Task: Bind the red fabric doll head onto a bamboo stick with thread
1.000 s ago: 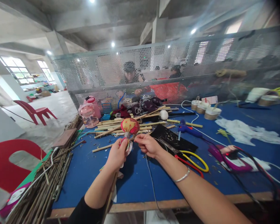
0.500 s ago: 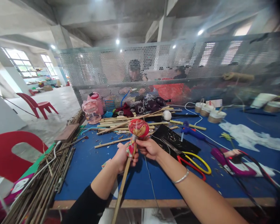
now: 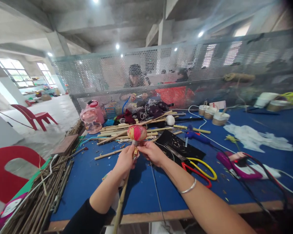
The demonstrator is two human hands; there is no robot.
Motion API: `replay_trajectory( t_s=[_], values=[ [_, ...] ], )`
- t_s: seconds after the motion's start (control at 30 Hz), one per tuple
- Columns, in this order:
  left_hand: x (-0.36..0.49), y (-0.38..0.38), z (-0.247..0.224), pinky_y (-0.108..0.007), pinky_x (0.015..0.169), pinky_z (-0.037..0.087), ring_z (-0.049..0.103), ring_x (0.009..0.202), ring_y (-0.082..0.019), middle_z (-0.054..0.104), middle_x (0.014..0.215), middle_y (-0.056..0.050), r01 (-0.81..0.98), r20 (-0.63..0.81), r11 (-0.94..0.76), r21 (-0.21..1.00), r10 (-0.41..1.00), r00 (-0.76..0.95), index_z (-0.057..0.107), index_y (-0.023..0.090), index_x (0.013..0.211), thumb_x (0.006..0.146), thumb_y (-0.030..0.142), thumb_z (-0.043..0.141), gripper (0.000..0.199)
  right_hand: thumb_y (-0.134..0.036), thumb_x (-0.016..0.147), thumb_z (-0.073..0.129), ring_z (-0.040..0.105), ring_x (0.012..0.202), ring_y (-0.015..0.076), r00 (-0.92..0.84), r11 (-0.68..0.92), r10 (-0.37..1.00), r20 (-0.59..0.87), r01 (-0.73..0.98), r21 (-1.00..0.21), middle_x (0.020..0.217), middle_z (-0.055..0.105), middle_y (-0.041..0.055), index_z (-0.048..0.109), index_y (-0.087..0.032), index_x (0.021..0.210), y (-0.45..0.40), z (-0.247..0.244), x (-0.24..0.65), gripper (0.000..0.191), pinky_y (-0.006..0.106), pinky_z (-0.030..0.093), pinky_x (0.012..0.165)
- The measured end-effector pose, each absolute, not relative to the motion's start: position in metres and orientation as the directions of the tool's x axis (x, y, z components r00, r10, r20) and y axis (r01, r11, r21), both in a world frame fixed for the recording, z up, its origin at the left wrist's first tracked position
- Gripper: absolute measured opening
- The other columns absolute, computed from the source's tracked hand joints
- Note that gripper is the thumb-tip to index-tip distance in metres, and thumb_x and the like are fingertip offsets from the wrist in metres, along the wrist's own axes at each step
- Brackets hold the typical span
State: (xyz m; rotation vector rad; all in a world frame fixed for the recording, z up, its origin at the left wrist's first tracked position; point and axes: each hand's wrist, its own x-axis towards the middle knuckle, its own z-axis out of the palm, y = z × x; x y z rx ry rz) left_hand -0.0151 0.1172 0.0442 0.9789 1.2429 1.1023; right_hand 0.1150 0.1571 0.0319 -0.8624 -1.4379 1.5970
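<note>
A wooden stick (image 3: 121, 201) carries a round head wrapped in red, pink and cream patterned cloth (image 3: 137, 132). A greyish band circles the neck just under the head. My left hand (image 3: 125, 160) is closed round the cloth-covered part below the head, its thumb up by the neck. From the other side my right hand (image 3: 153, 152) pinches at the neck, its fingertips partly hidden. The stick slants down toward the table's front edge. A thin grey cord (image 3: 156, 188) hangs below my right hand. Scissors with red and yellow handles (image 3: 202, 169) lie right of my right hand.
Beyond my hands lie several cut sticks (image 3: 134, 130) and a white ball (image 3: 170, 120). A blue glue gun (image 3: 197, 136), a purple power strip (image 3: 239, 167) and tape rolls (image 3: 220, 119) are at right. Branches (image 3: 42, 182) line the left. A person sits behind a perforated screen (image 3: 100, 74).
The wrapped head has turned, showing a pink patch. My left hand has moved up to the neck, covering more of the cloth below it. The whole view has shifted slightly.
</note>
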Motion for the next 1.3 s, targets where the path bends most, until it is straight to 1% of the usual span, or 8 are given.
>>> replay_trajectory(
  t_s=[0.13,0.37,0.67,0.87,0.97,1.07,1.17,1.3],
  values=[
    [-0.023,0.116,0.048,-0.014,0.034,0.013,0.028,0.036,-0.004,0.038,0.052,0.007,-0.186,-0.238,0.237,0.953,0.971,0.019,0.045,0.019,0.070,0.080,0.045,0.050,0.028,-0.037,0.062,0.072,0.025,0.036,0.0027,-0.375,0.022,0.926,0.052,-0.084,-0.996,0.044,0.039,-0.0096,0.055,-0.015,0.063,0.153,0.042,0.121,0.028,0.020,0.014,0.038],
    [-0.023,0.107,0.051,-0.013,0.032,0.015,0.028,0.034,-0.003,0.041,0.052,0.007,-0.287,-0.238,0.253,0.924,0.968,0.084,0.044,0.020,0.073,0.078,0.042,0.054,0.024,-0.034,0.053,0.079,0.018,0.033,0.0012,-0.384,-0.195,0.921,-0.064,-0.314,-0.929,0.040,0.033,-0.0130,0.049,-0.017,0.066,0.151,0.047,0.122,0.037,0.018,0.008,0.033],
    [-0.033,0.106,0.059,-0.011,0.031,0.008,0.019,0.033,-0.001,0.032,0.047,0.008,-0.472,-0.292,0.364,0.802,0.930,0.222,0.038,0.019,0.064,0.080,0.040,0.051,0.029,-0.036,0.053,0.079,0.018,0.030,0.0007,-0.447,-0.223,0.891,-0.078,-0.282,-0.933,0.037,0.034,-0.0128,0.050,-0.017,0.065,0.151,0.041,0.114,0.036,0.017,0.010,0.030],
    [-0.040,0.102,0.053,-0.012,0.029,0.005,0.007,0.035,-0.002,0.025,0.047,0.010,-0.465,-0.270,0.601,0.650,0.755,0.597,0.038,0.020,0.065,0.074,0.052,0.054,0.037,-0.031,0.055,0.079,0.021,0.030,-0.0008,-0.503,-0.192,0.864,0.009,-0.348,-0.917,0.047,0.049,-0.0092,0.055,-0.015,0.070,0.154,0.037,0.112,0.033,0.018,0.008,0.031],
    [-0.047,0.105,0.049,-0.011,0.029,0.003,0.000,0.037,-0.002,0.024,0.046,0.011,-0.402,-0.237,0.674,0.620,0.649,0.723,0.043,0.020,0.074,0.071,0.037,0.060,0.024,-0.033,0.058,0.079,0.021,0.030,-0.0017,-0.646,-0.301,0.762,-0.043,-0.295,-0.907,0.055,0.057,-0.0051,0.057,-0.014,0.074,0.154,0.030,0.116,0.034,0.018,0.005,0.032],
    [-0.052,0.109,0.043,-0.012,0.029,-0.001,-0.001,0.035,-0.002,0.027,0.044,0.011,-0.235,-0.262,0.759,0.608,0.471,0.842,0.045,0.020,0.078,0.066,0.022,0.058,0.018,-0.031,0.054,0.081,0.019,0.031,-0.0017,-0.716,-0.407,0.683,-0.146,-0.206,-0.890,0.047,0.051,-0.0069,0.057,-0.012,0.072,0.153,0.024,0.122,0.035,0.018,0.004,0.034],
    [-0.052,0.111,0.036,-0.012,0.028,0.003,0.007,0.031,-0.001,0.033,0.044,0.009,-0.152,-0.259,0.754,0.639,0.397,0.881,0.045,0.019,0.077,0.064,0.025,0.060,0.020,-0.032,0.050,0.083,0.020,0.032,-0.0009,-0.688,-0.408,0.708,-0.156,-0.219,-0.886,0.042,0.044,-0.0090,0.056,-0.013,0.068,0.151,0.021,0.126,0.038,0.018,0.005,0.035],
    [-0.049,0.108,0.040,-0.016,0.035,0.028,0.043,0.041,-0.008,0.050,0.055,0.002,-0.101,-0.249,0.397,0.912,0.734,0.632,0.050,0.017,0.078,0.066,0.043,0.067,0.033,-0.029,0.050,0.083,0.018,0.032,-0.0001,-0.656,-0.370,0.747,-0.110,-0.273,-0.888,0.038,0.036,-0.0120,0.055,-0.014,0.066,0.153,0.023,0.127,0.036,0.018,0.006,0.034]
  ],
)
